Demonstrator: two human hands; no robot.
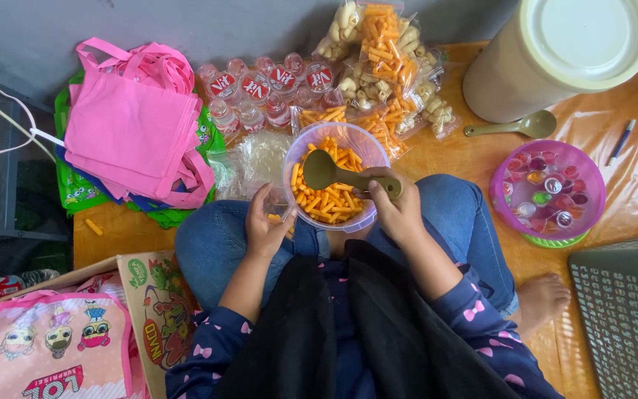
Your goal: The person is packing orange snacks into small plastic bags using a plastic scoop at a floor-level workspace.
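I sit cross-legged in blue jeans with a clear plastic bowl [369, 145] of orange stick snacks on my lap. My right hand [396, 207] grips the handle of an olive-green spoon [324, 171] whose bowl rests over the snacks. My left hand [266, 225] is cupped at the bowl's left side, holding a small clear bag with a few orange sticks in it.
Pink tote bags [131, 125] lie at the left, small water bottles [271, 85] and filled snack packets [385, 66] ahead. A large cream tub [555, 59], a second spoon [515, 127], a pen [622, 139] and a purple bowl of jelly cups [548, 188] sit on the right.
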